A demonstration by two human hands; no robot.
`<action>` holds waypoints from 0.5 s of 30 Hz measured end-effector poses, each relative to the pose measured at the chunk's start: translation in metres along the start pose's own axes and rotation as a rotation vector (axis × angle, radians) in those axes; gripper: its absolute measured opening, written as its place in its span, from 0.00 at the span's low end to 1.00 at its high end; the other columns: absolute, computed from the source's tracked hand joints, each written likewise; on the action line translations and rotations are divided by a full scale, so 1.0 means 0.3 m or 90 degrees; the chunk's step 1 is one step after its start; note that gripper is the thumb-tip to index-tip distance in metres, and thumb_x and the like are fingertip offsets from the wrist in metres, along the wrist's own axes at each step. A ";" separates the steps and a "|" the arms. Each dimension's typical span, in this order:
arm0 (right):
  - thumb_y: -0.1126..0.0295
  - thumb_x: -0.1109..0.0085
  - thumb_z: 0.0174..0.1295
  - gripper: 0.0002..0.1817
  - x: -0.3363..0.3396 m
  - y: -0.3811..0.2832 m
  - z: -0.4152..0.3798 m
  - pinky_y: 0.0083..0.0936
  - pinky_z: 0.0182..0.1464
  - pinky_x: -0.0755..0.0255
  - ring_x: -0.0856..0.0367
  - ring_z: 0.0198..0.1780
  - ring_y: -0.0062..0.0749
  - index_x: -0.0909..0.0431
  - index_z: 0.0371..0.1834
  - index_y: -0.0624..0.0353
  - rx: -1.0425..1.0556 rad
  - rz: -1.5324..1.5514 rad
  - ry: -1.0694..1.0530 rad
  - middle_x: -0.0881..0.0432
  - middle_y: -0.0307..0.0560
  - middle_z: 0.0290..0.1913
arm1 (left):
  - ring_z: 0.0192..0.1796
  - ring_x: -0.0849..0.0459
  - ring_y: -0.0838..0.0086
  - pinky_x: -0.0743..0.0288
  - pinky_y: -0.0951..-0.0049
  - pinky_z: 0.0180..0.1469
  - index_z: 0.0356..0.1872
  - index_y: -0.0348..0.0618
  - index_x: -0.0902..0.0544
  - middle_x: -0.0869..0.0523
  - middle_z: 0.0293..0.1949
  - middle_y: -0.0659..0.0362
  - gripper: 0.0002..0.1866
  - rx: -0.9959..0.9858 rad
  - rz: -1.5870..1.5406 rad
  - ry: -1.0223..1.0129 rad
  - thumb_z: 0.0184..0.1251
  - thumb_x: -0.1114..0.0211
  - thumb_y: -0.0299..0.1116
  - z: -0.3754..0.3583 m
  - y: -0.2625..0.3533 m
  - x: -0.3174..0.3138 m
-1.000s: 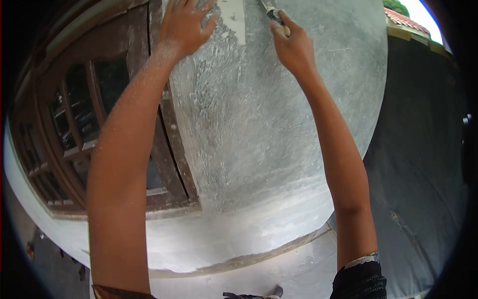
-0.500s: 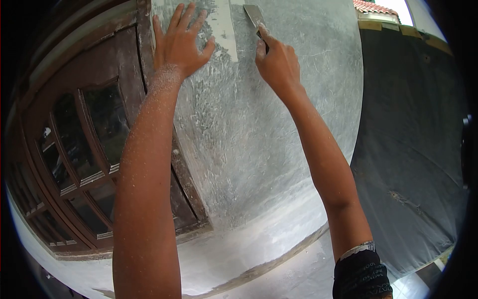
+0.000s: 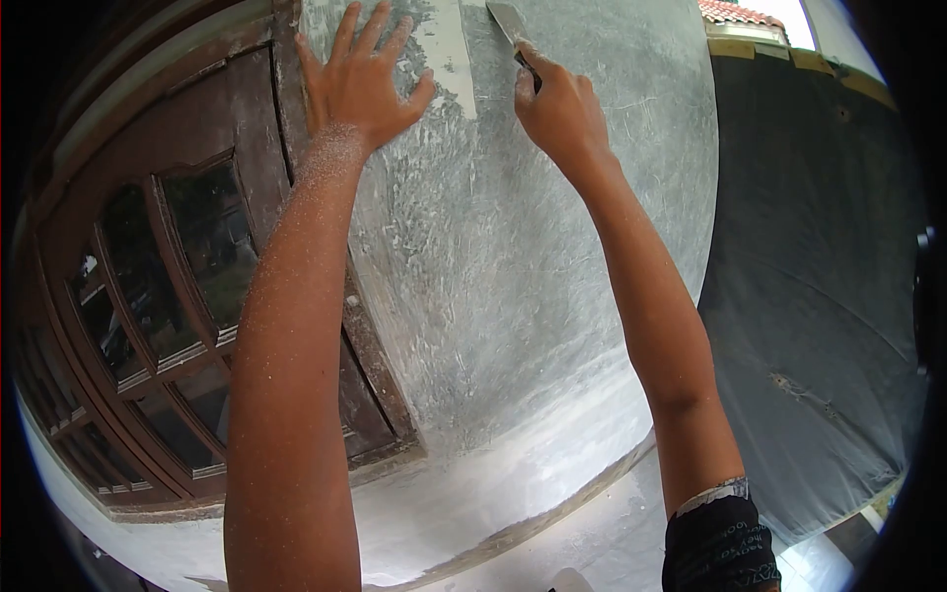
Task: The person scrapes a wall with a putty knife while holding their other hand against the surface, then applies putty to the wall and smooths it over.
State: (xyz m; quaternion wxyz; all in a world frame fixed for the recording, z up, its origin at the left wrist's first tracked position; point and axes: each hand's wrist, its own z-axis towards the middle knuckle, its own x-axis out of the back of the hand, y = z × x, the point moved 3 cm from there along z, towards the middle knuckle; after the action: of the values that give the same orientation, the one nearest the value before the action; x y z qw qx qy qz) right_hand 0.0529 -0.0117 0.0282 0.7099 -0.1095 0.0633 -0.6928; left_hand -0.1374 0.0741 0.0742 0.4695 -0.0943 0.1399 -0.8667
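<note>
My left hand (image 3: pixel 363 87) lies spread against the grey wall (image 3: pixel 533 257), beside the window frame, with nothing in it. Dust coats its wrist and forearm. The fingers of my right hand (image 3: pixel 560 111) are wrapped round the dark handle of a scraper (image 3: pixel 507 22), whose metal blade points up and left against the upper wall. Between my two hands, a pale patch (image 3: pixel 450 54) with ragged edges runs down the wall.
A brown wooden window (image 3: pixel 148 276) with glass panes fills the left side. Dark sheeting (image 3: pixel 809 276) hangs at the right, below red roof tiles (image 3: pixel 742 14). A white ledge (image 3: pixel 513 493) curves along the wall's bottom.
My right hand and the scraper have shifted slightly, the hand a little right and down. My left hand stays spread on the wall, and the view has moved slightly.
</note>
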 end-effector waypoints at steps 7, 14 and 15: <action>0.64 0.47 0.68 0.25 0.007 0.014 -0.033 0.54 0.53 0.19 0.13 0.45 0.65 0.21 0.70 0.43 -0.001 0.006 -0.010 0.12 0.66 0.41 | 0.84 0.45 0.56 0.67 0.34 0.83 0.75 0.50 0.28 0.35 0.81 0.54 0.42 0.018 0.014 -0.009 0.59 0.31 0.53 -0.004 0.015 0.021; 0.64 0.47 0.68 0.25 0.013 0.001 -0.045 0.53 0.51 0.18 0.12 0.44 0.64 0.20 0.69 0.44 -0.007 0.002 -0.030 0.12 0.66 0.41 | 0.84 0.45 0.57 0.64 0.36 0.83 0.76 0.50 0.29 0.36 0.81 0.54 0.43 -0.002 0.029 0.035 0.59 0.30 0.53 0.001 -0.017 -0.038; 0.64 0.47 0.68 0.25 0.018 -0.001 -0.058 0.53 0.51 0.18 0.12 0.44 0.64 0.20 0.69 0.44 -0.007 0.001 -0.031 0.12 0.66 0.41 | 0.84 0.45 0.57 0.64 0.37 0.83 0.77 0.50 0.29 0.36 0.81 0.54 0.43 0.005 0.027 0.025 0.60 0.30 0.53 0.004 -0.011 -0.026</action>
State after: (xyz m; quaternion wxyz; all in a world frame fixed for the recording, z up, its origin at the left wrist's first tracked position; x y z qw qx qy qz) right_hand 0.0485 -0.0182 0.0116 0.7110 -0.1305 0.0501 -0.6892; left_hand -0.1353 0.0822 0.0761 0.4851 -0.0728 0.1476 -0.8588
